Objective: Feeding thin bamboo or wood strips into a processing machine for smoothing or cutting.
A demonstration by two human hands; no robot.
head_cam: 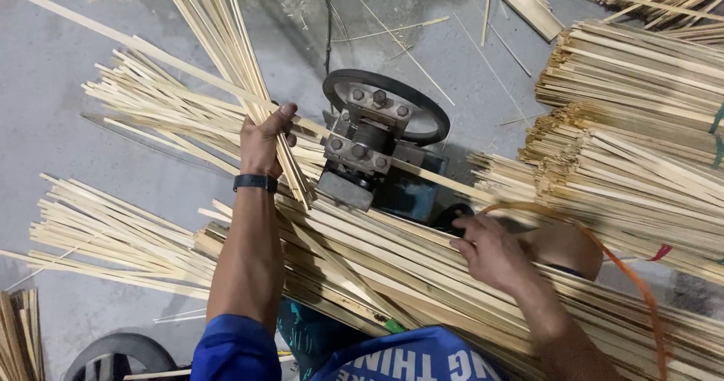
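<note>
My left hand (pixel 264 141) grips a bundle of long pale bamboo strips (pixel 226 42) that fans up and to the left, their lower ends near the machine's left side. A black band sits on that wrist. My right hand (pixel 490 251) rests on the heap of bamboo strips (pixel 377 264) across my lap, fingers curled at a single strip (pixel 437 179) that comes out of the machine to the right. The small metal machine (pixel 369 143), with a black wheel and bolted plates, stands between the two hands.
Tied stacks of cut strips (pixel 641 110) fill the right side. Loose strips (pixel 113 234) lie spread over the grey concrete floor at left. An orange strap (pixel 637 283) curves by my right arm. A dark round object (pixel 113 351) sits at the bottom left.
</note>
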